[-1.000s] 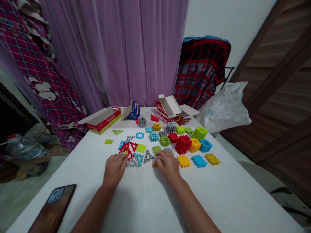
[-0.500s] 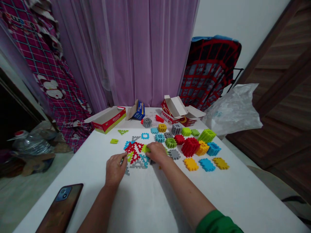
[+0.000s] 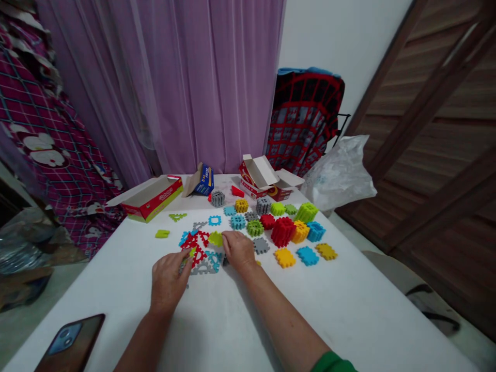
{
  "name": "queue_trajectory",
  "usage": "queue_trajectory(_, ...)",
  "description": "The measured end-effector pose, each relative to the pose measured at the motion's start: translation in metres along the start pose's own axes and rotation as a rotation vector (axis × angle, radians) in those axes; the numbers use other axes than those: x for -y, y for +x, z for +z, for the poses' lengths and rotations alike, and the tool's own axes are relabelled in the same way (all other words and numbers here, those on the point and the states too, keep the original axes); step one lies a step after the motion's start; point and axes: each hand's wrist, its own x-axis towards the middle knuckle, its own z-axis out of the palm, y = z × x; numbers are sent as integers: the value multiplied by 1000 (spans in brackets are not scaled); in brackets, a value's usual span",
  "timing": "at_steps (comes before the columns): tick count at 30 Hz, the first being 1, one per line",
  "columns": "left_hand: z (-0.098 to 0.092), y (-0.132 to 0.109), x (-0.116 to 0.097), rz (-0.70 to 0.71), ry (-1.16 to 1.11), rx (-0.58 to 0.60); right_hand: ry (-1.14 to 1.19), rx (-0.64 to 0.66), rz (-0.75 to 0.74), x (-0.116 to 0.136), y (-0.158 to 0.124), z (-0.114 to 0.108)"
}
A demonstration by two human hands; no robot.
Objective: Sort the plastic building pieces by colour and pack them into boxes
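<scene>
Toothed plastic interlocking pieces lie on the white table point(image 3: 271, 305). My right hand point(image 3: 239, 250) is closed with its fingertips at the edge of a lime green interlocking piece point(image 3: 215, 238). My left hand point(image 3: 167, 276) is at the near left side of the flat pile, with thumb and forefinger close together. Some green shows by its fingertips, but what it grips is partly hidden. Between the hands lie red triangle pieces point(image 3: 199, 254), a grey piece point(image 3: 205, 267) and a blue triangle piece point(image 3: 213, 258). A dark grey piece is mostly covered by my right hand.
Assembled cubes, such as a red block point(image 3: 282, 231), stand at the right, with flat square pieces point(image 3: 308, 255) before them. Open cardboard boxes point(image 3: 155, 199) line the back. A phone point(image 3: 72, 343) lies front left; a plastic bag point(image 3: 341, 173) is beyond the right edge.
The view has turned to the right, so the table's things appear farther left. My right hand remains at the lime green piece, and my left hand stays by the triangles, slightly nearer to me.
</scene>
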Motion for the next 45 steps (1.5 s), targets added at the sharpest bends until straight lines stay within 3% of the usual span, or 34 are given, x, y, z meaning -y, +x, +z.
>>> queue_trajectory(5,10,-6,-8,123,-71,-28,203,-142,-225,9,-32,19)
queue_trajectory(13,5,-3,-4,231,-117,-97,367,-254,-359,14,-43,23)
queue_trajectory(26,4,-3,-1,402,-32,-228,490,6,-335,14,-39,4)
queue_trajectory(33,3,-1,-11,457,-48,-228,458,149,-294,14,-35,-3)
queue_trajectory(40,1,-3,-25,448,-81,-236,523,332,-178,11,-32,-29)
queue_trajectory(45,2,-5,-26,456,-76,-224,521,384,-144,15,-32,-35)
